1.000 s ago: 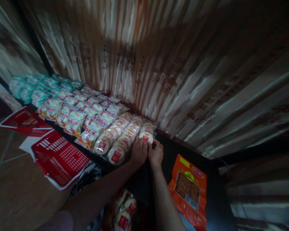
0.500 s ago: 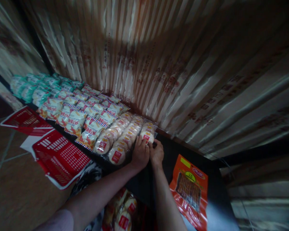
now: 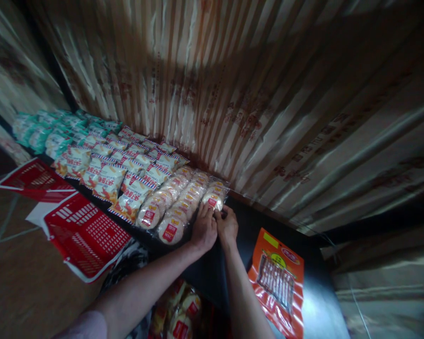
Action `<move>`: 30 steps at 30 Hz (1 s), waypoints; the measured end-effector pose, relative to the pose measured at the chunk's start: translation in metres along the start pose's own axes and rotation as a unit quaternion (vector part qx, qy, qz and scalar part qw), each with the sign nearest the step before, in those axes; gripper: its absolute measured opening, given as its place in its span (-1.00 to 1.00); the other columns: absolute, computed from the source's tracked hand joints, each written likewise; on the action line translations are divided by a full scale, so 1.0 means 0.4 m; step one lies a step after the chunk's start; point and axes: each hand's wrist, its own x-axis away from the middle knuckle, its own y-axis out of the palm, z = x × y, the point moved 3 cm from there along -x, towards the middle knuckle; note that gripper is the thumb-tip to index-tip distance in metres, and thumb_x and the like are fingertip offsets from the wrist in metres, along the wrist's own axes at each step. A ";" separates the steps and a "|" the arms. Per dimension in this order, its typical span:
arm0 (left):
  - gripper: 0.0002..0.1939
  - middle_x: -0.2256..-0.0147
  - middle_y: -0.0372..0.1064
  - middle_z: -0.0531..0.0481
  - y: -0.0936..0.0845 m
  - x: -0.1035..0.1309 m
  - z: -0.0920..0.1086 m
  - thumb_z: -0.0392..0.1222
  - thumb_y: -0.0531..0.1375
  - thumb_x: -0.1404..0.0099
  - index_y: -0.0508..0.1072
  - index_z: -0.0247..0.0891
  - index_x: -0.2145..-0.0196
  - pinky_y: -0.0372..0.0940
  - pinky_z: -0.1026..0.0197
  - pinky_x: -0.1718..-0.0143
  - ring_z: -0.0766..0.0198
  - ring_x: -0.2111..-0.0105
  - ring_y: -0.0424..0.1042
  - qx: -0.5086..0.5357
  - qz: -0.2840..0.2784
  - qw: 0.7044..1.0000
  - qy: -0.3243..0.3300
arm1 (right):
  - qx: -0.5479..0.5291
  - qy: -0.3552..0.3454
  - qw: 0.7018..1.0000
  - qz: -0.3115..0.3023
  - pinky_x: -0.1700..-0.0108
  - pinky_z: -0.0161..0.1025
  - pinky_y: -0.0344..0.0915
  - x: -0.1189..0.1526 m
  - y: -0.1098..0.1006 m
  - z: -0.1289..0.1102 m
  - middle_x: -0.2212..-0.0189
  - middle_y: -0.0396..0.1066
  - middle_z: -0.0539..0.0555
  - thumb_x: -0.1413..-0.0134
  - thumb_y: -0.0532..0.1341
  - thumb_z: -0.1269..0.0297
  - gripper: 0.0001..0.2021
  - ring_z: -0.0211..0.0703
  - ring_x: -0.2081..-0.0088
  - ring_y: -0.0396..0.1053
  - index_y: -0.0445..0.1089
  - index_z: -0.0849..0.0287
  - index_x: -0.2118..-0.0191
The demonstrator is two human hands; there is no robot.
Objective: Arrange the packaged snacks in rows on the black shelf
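Round white crackers in clear wrap with red labels overlap in rows on a black shelf point(image 3: 243, 235). At the near end of the rightmost, shorter row lies a wrapped cracker point(image 3: 213, 201). My left hand point(image 3: 204, 229) has its closed fingers on the lower left edge of that cracker. My right hand point(image 3: 227, 227) is curled at its lower right edge, thumb and finger against the wrap. Both hands almost touch each other. Two longer rows of crackers point(image 3: 171, 229) lie just left of my left hand.
White snack bags point(image 3: 130, 193) and green bags point(image 3: 58, 141) fill the shelf's left. An orange packet point(image 3: 277, 282) lies right of my right forearm. A red basket point(image 3: 88, 235) stands at lower left; more wrapped crackers point(image 3: 181, 325) sit below the shelf. Curtains point(image 3: 183, 70) hang behind.
The view has shifted slightly. Both hands remain at the end of the rightmost row, and the near cracker there now sits a little closer to the row's other crackers' front.
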 end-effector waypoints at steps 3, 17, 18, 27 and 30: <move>-0.50 -0.19 0.04 -0.29 0.001 0.006 -0.002 -0.45 -0.09 -0.16 0.25 -0.53 -0.06 -0.06 -0.07 -0.25 0.08 -0.26 -0.16 -0.010 -0.002 1.000 0.011 | -0.019 -0.005 1.000 -0.005 0.20 -0.20 0.25 -0.001 -0.002 0.004 0.25 0.41 0.22 0.08 0.06 0.12 -0.56 -0.10 0.30 0.36 0.36 0.31 0.12; -0.44 -0.19 0.04 -0.28 0.000 0.006 -0.005 -0.43 -0.05 -0.10 0.22 -0.51 -0.10 -0.12 -0.15 -0.25 0.01 -0.27 -0.20 -0.052 -0.015 0.997 0.049 | -0.021 0.051 0.998 -0.012 0.16 -0.21 0.25 -0.023 0.009 -0.002 0.15 0.42 0.25 0.08 0.08 0.11 -0.46 -0.10 0.26 0.38 0.31 0.33 -0.02; -0.44 -0.19 0.03 -0.30 0.001 0.006 -0.005 -0.43 -0.05 -0.10 0.22 -0.53 -0.10 -0.11 -0.16 -0.24 0.00 -0.27 -0.21 -0.055 -0.015 0.997 0.055 | -0.020 0.050 0.998 -0.013 0.15 -0.21 0.25 -0.024 0.009 0.000 0.14 0.41 0.25 0.08 0.08 0.11 -0.46 -0.11 0.26 0.38 0.31 0.33 -0.01; -0.47 -0.19 0.02 -0.36 0.008 0.009 -0.008 -0.44 -0.07 -0.14 0.21 -0.56 -0.09 -0.08 -0.17 -0.23 -0.02 -0.27 -0.22 -0.097 -0.009 0.992 0.081 | 0.007 0.016 1.000 -0.013 0.07 -0.16 0.23 -0.035 0.017 0.007 0.09 0.38 0.27 0.04 0.06 0.14 -0.49 -0.07 0.20 0.37 0.31 0.33 -0.01; -0.47 -0.16 0.06 -0.38 0.011 0.011 -0.011 -0.46 -0.06 -0.13 0.22 -0.56 -0.09 -0.07 -0.18 -0.22 -0.03 -0.26 -0.21 -0.115 -0.006 0.988 0.099 | 0.001 0.022 1.000 -0.009 0.08 -0.16 0.24 -0.030 0.011 0.008 0.10 0.38 0.28 0.06 0.09 0.16 -0.49 -0.08 0.21 0.37 0.30 0.34 -0.02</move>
